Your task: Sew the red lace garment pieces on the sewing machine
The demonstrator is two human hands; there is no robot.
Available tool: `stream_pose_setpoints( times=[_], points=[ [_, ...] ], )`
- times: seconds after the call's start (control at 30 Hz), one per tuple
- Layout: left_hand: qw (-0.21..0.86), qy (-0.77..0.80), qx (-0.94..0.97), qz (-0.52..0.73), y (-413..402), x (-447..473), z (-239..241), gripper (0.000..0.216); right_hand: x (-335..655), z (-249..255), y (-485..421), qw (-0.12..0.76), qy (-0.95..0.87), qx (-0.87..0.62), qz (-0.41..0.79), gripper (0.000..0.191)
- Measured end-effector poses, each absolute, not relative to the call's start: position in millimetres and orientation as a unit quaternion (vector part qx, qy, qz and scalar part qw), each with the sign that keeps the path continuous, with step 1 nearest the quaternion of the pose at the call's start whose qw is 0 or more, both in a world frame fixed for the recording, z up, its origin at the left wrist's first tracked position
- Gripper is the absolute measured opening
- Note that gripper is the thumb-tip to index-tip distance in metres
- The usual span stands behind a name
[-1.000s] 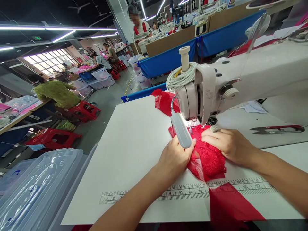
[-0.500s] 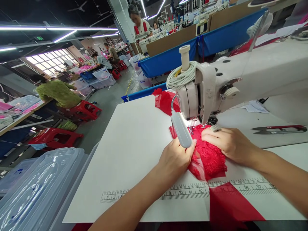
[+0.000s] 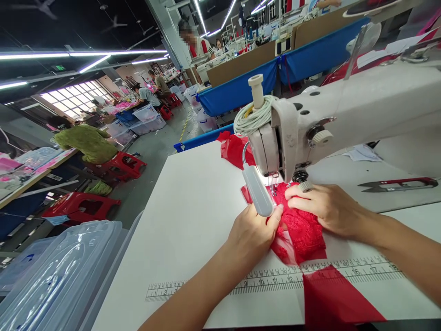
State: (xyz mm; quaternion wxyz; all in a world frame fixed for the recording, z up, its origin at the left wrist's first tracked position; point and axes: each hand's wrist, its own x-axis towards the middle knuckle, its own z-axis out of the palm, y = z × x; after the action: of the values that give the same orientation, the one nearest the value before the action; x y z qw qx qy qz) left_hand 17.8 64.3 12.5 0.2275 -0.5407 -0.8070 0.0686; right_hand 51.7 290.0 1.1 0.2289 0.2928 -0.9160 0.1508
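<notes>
Red lace fabric [image 3: 305, 234] lies bunched on the white table under the needle end of a sewing machine [image 3: 344, 124]. Its front part spreads toward me, with a sheer pale-looking patch at the left. My left hand [image 3: 253, 230] pinches the lace's left edge between thumb and fingers, just below a grey clip-shaped lamp [image 3: 257, 191] that hides some fingers. On the right side, my right hand [image 3: 327, 207] has its fingers bent and closed on the lace close to the presser foot [image 3: 273, 189]. The fingertips there are partly hidden by the machine and fabric.
Red-handled thread snips [image 3: 398, 185] lie right of my right hand. A printed ruler [image 3: 262, 281] crosses the table front, with a red cloth piece [image 3: 339, 299] hanging over the edge. More red fabric [image 3: 236, 149] sits behind the needle. Clear plastic bins [image 3: 62, 271] stand at left.
The view has shifted slightly. Both hands stay on the lace at almost the same place, and the right fingers look a little more spread and lifted near the needle.
</notes>
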Motion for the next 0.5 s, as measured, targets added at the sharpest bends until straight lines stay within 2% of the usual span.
stream_pose_setpoints(
  times=[0.5],
  points=[
    [0.237,-0.806,-0.538,0.072,63.4,19.8,15.6,0.035,52.6,1.7,288.7,0.246,-0.912,0.281,0.170,0.030]
  ],
)
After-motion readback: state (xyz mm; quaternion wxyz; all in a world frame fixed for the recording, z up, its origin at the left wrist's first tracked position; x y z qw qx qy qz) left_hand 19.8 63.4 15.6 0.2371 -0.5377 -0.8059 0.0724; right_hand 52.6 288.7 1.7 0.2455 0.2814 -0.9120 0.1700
